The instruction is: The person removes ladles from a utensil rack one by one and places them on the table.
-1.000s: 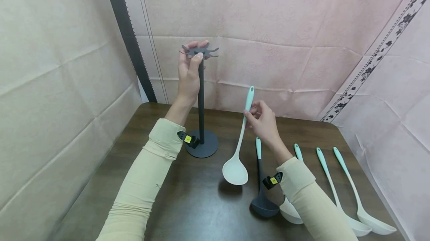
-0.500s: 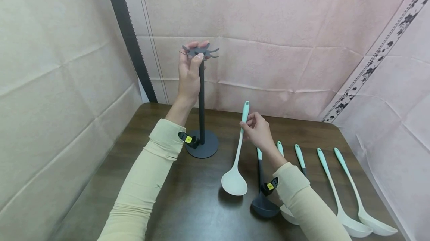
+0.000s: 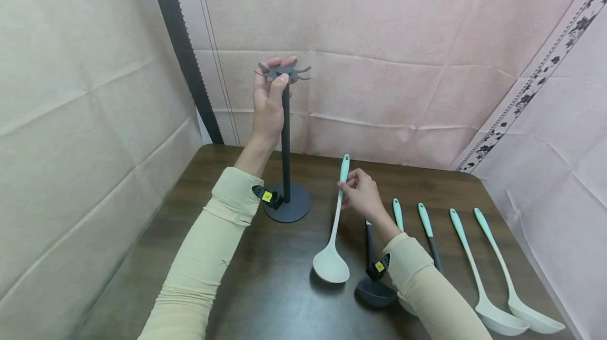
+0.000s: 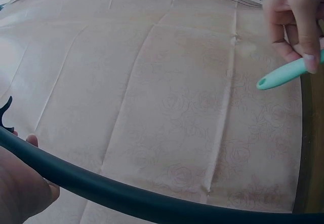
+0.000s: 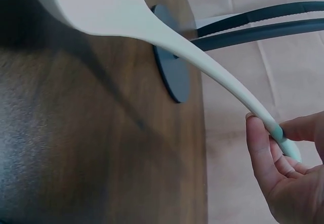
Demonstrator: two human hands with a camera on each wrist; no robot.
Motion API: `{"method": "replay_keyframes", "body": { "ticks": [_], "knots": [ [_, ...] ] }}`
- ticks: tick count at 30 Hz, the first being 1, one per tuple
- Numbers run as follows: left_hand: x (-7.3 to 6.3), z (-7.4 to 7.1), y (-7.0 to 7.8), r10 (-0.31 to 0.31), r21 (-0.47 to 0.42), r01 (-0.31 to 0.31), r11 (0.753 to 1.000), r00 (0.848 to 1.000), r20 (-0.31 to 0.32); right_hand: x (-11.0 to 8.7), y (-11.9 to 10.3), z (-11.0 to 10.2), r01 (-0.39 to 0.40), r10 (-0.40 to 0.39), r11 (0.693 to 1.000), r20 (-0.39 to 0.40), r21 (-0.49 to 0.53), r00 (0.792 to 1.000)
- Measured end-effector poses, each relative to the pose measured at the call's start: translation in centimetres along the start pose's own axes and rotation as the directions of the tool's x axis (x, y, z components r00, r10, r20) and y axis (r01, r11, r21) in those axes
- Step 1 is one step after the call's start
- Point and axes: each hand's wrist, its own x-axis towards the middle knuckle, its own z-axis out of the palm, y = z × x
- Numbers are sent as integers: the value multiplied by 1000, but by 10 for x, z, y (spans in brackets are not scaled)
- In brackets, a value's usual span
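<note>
My left hand [image 3: 269, 103] grips the top of a dark grey utensil stand [image 3: 286, 145], its thumb and fingers around the hooked crown [image 3: 283, 71]. The stand is upright on its round base [image 3: 296, 204]. To the right of it, my right hand [image 3: 362, 192] pinches a white ladle [image 3: 331, 263] at the lower part of its mint handle [image 3: 344, 168]. This ladle is nearly upright, bowl down, with a shadow close under the bowl. In the right wrist view, thumb and fingers meet on the handle [image 5: 287, 145] just where mint turns to white.
On the brown table [image 3: 265, 298], several ladles lie at the right: a dark one [image 3: 376, 292] and a partly hidden one [image 3: 398, 214] near my right sleeve, another dark-shafted one [image 3: 430, 234], and two white ones [image 3: 500, 319] farther right. Pale cloth [image 3: 379, 55] hangs behind the table.
My right hand has lowered the white ladle toward the table and shifted slightly left. The left hand keeps its hold on the stand's top.
</note>
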Motion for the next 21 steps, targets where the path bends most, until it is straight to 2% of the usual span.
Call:
{"method": "replay_keyframes", "body": {
  "ticks": [5, 10, 21],
  "knots": [
    [0, 0, -1, 4, -5, -4, 1000, 1000, -1, 1, 8, 0, -49, 49, 999, 24, -7, 999],
    [0, 0, 0, 5, -13, -5, 1000, 1000, 0, 3, 14, 1, -96, 94, 995, 61, 28, 994],
    [0, 2, 2, -19, -27, 19, 999, 1000, -12, 3, 29, 8, -149, 144, 988, 124, 37, 982]
  ]
}}
